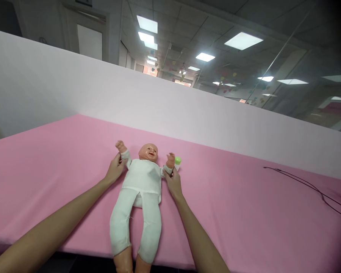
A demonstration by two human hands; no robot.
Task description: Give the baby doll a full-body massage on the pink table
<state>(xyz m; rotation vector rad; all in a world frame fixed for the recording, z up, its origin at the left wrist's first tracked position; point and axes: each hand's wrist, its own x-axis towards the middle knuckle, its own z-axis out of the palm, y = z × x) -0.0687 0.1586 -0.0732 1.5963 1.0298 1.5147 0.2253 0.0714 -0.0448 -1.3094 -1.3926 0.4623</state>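
Above everything a ceiling (216,22) was lined with bright rectangular light panels. Below it, a smooth, pale partition (159,106) was set along the back of the table (230,204). The table was covered in matte pink material, faintly creased near the front.

On the table, left of its middle, a doll (142,176) was laid on its back, its rounded, glossy head (148,152) pointed toward the partition. Its bare lower legs were carried over the near edge and cut off by the bottom of the view. Its legs were clad in soft white trousers (121,223), rumpled at the knees, and its torso in a loose white top (142,174) with long sleeves.

Both of the doll's arms were held raised and outward. One sleeved forearm was pinched near the cuff by the grip of the left hand (115,172); the other was pinched likewise by the right hand (174,184). Whether cloth alone was caught could not be told.

At the far right, a thin, dark cord (301,177) was stretched in a narrow loop. Just beside the doll's raised hand, a small white container with a green lid (178,160) was partly hidden; its contents could not be seen.
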